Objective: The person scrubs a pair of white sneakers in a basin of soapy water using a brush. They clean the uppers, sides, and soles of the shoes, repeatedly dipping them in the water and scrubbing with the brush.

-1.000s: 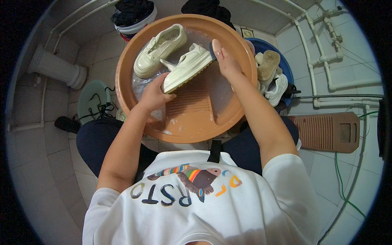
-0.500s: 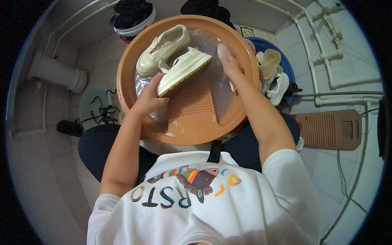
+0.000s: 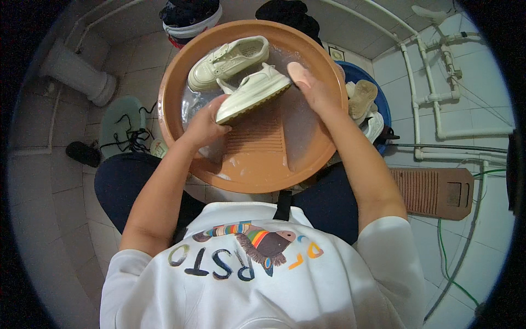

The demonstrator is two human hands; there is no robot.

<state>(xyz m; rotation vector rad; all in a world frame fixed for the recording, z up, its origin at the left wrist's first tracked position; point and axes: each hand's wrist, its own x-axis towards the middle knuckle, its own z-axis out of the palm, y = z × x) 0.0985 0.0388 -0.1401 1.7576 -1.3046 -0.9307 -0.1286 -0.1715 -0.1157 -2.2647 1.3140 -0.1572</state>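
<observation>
My left hand (image 3: 206, 122) grips a cream sneaker (image 3: 253, 94) by its left end. The shoe is tilted, with its ridged sole edge toward me, over an orange plastic basin (image 3: 255, 185). A second cream sneaker (image 3: 227, 63) rests in the basin behind it. To the right of the held shoe, my right hand (image 3: 318, 94) is closed round a pale pink oval object (image 3: 298, 74). Its underside is hidden, so I cannot make out its kind. Cloudy water (image 3: 304, 129) lies in the basin around a moulded washboard (image 3: 255, 140).
Right of the basin, a blue tub (image 3: 385, 101) holds several shoes. A brown washboard (image 3: 431, 192) lies near my right knee. Dark laces (image 3: 131, 140) hang in a pale green basin (image 3: 107, 123) at left. White pipes (image 3: 413, 93) run along the right wall.
The pink object in my right hand has turned and come up nearer the held sneaker. My left hand keeps its hold on that shoe. The whole view has shifted slightly.
</observation>
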